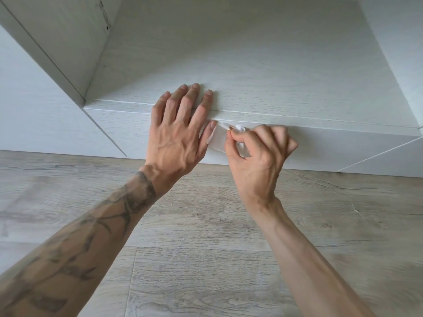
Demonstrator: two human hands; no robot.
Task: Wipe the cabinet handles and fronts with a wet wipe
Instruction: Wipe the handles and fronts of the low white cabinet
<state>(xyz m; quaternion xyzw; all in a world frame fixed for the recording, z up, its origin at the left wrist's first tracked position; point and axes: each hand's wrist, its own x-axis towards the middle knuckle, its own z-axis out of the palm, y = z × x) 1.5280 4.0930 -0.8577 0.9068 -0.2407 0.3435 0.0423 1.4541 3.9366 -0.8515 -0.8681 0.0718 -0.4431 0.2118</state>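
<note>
- left hand (pixel 177 131) lies flat and released, fingers spread over the top edge of the white cabinet (pixel 251 65), thumb down on the front; it grips nothing, looks to be bracing.
- right hand (pixel 258 152) is clenched around a white wet wipe (pixel 218 139), pinched between thumb and forefinger, other fingers curled.
- wet wipe sits against the drawer front (pixel 320 147), just under the top edge, between the two hands and touching the left thumb.
- no separate handle visible; the seam under the top panel may serve as the grip edge, can't tell.
- wood-look floor (pixel 206 248) near, below the cabinet.
- step, as judged: wiping along the upper edge of the front, mid-task.
- next move likely calls for sliding the wipe right along the seam with steady pressure, then down over the rest of the front; the left hand would need to shift clear.
</note>
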